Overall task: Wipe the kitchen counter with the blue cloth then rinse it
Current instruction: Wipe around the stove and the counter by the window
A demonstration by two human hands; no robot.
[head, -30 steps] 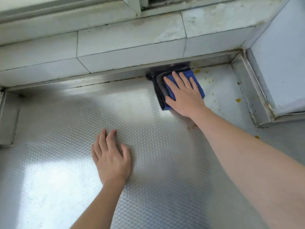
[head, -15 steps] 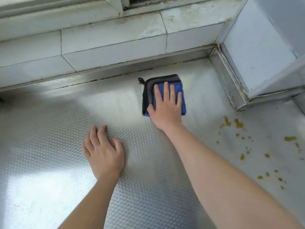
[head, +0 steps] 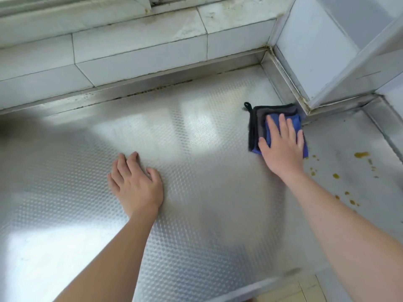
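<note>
A folded blue cloth (head: 259,123) with grey and black layers lies flat on the embossed steel counter (head: 196,171), close to the corner of a white tiled pillar. My right hand (head: 281,144) presses flat on top of the cloth, fingers spread and pointing away from me. A black hanging loop sticks out at the cloth's far left corner. My left hand (head: 135,184) rests palm down on the bare counter, well to the left of the cloth and holding nothing.
Yellow-brown spots (head: 361,154) dot the counter right of the cloth. A white tiled pillar (head: 316,57) stands at the back right, a tiled wall ledge (head: 130,51) along the back. The counter's front edge (head: 250,286) shows at the bottom, floor tiles beyond.
My right hand has slid the cloth from the back wall toward me and then rightward to the pillar corner beside the spots. My left hand has stayed planted.
</note>
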